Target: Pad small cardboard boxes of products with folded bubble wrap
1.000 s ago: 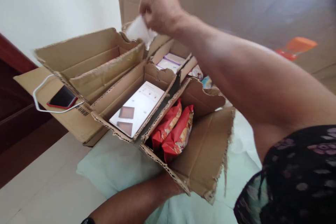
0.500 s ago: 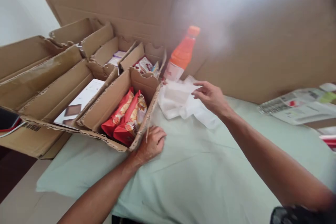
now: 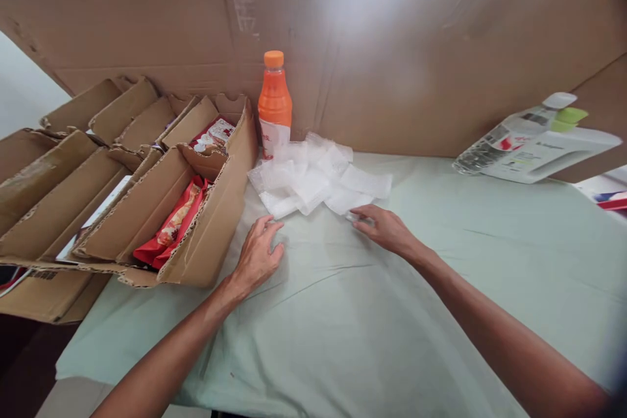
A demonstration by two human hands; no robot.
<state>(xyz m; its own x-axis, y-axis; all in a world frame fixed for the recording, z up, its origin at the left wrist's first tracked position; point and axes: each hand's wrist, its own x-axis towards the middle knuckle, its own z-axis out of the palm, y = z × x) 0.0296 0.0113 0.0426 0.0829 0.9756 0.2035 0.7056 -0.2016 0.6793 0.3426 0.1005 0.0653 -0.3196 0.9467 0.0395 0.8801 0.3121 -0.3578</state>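
A loose pile of flat, white translucent packets point(image 3: 313, 183) lies on the pale green cloth. My left hand point(image 3: 259, 251) is just in front of the pile's left end, fingers stretched out and apart, holding nothing. At the pile's front right edge is my right hand point(image 3: 385, 228), its fingers bent with a small gap between thumb and forefinger. Its fingertips are at the edge of a packet; whether they touch it I cannot tell. Behind the pile stands an upright bottle of orange drink point(image 3: 275, 104) with an orange cap.
To the left is a divided cardboard box point(image 3: 206, 228) holding red snack bags point(image 3: 171, 225) in its front compartment and a red-and-white packet point(image 3: 215, 134) behind. A clear bottle point(image 3: 509, 137) and a white jug point(image 3: 543, 157) lean at the right. Cardboard point(image 3: 416, 91) walls the back.
The view has swung right. My left hand has left the box's side and opened near the pile. My right hand has come down from above the packets to their front right edge.
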